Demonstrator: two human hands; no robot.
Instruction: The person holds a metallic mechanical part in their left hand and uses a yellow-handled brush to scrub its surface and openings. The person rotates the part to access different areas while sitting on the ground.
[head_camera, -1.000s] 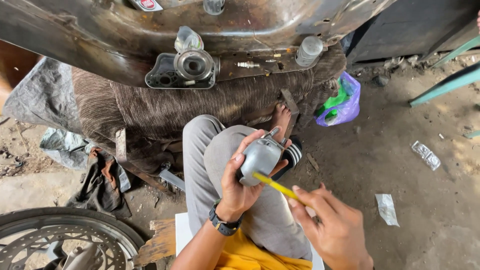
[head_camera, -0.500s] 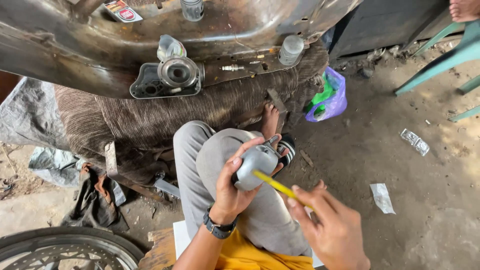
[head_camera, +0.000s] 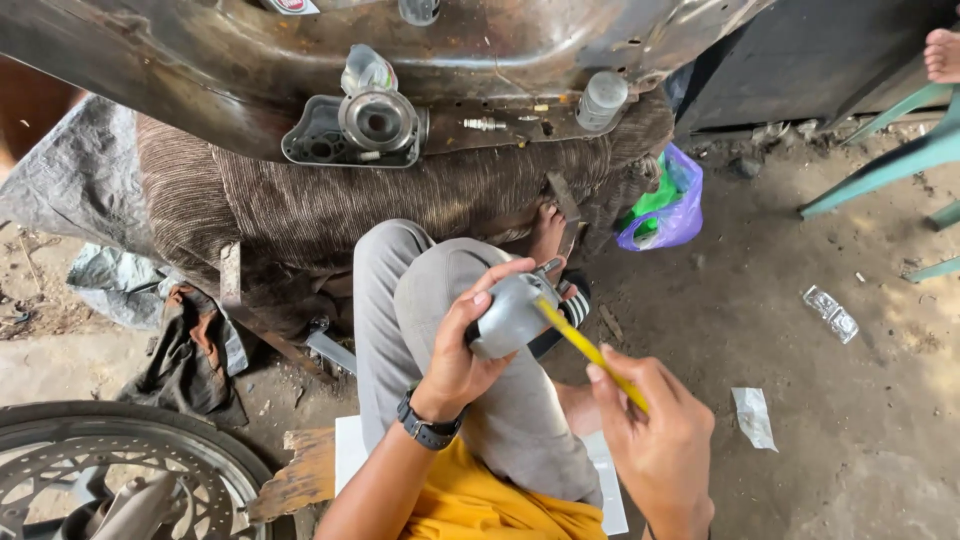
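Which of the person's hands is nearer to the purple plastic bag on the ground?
Right, though narrowly. The right hand, holding a yellow tool, lies below the purple plastic bag. The left hand, gripping the grey metal part, is farther to the bag's left.

dirt-floor repair workshop: wheel (head_camera: 120, 470), metal body (head_camera: 300, 60)

**Grey trousers, yellow shirt, black watch**

The person wears light grey trousers (head_camera: 440, 300) and a mustard-yellow shirt (head_camera: 490, 505) at six o'clock. A black wristwatch (head_camera: 428, 430) with a chunky strap circles the left wrist. Both forearms are unsleeved; a dark striped sandal (head_camera: 570, 300) covers one foot.
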